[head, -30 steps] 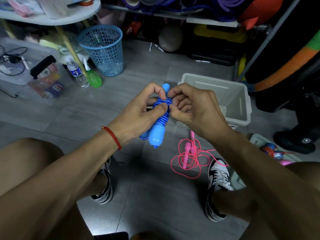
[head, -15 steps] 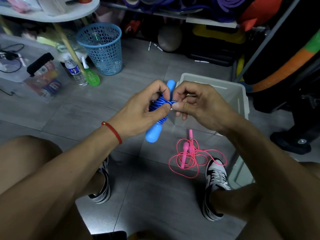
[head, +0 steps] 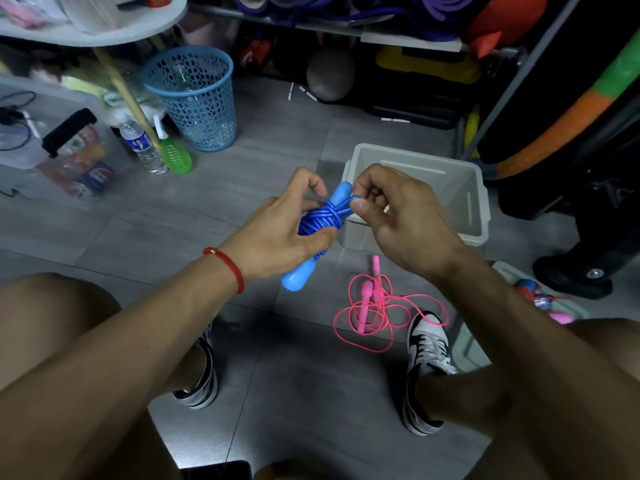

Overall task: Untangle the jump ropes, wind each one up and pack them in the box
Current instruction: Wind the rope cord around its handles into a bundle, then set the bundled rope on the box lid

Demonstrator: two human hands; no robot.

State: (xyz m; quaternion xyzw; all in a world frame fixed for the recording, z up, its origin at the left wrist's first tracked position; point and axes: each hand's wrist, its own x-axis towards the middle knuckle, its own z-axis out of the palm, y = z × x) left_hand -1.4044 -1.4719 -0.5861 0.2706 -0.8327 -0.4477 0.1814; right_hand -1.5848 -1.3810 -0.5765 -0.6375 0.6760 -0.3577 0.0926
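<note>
**Blue rope nearly tied off; pink rope untouched**

The box point(head: 476, 188) sits open just beyond your grip, nothing visible inside. The pink jump rope point(head: 372, 306) lies below and right of your hands, loose and unwound on the floor. The blue jump rope point(head: 320, 221) is bundled round its handles, held above the floor. Your left hand point(head: 280, 233) is clamped round the coils; your right hand point(head: 398, 216) pinches the last loop at the bundle's top. Left to do, by my reckoning: secure that loop, box the blue, wind the pink.
</note>
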